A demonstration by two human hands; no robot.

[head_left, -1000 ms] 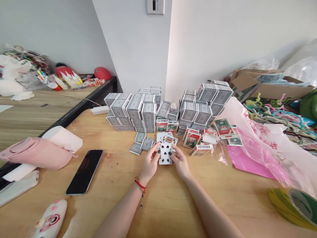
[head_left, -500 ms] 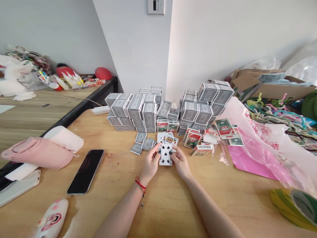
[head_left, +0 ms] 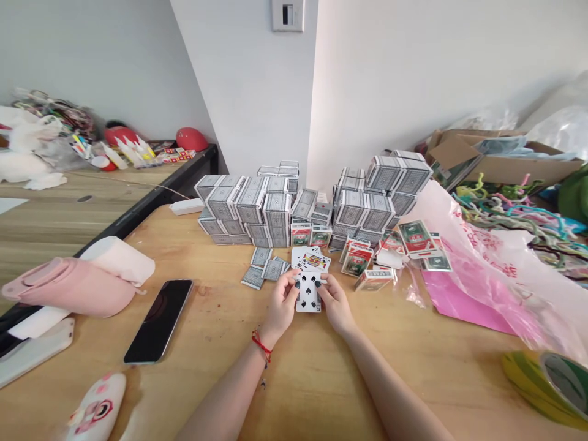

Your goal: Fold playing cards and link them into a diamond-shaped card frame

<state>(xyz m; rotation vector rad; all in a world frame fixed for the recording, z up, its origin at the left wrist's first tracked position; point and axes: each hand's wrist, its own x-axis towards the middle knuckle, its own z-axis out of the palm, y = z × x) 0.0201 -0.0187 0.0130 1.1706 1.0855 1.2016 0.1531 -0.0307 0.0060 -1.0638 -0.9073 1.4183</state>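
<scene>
Both my hands hold one small stack of playing cards just above the wooden table, a spade card face up on top. My left hand, with a red string at the wrist, grips the stack's left edge. My right hand pinches its right edge. A few face-up cards lie just beyond the stack. Face-down cards lie to the left of those. Stacks of grey card packs stand along the wall behind.
A black phone lies at left beside a pink pouch. Opened red and green card boxes and pink plastic bags are at right. A tape roll sits at the near right. A white toy lies near left.
The stack of cards and both hands have come slightly nearer to me and lower on the table; the grip is the same.
</scene>
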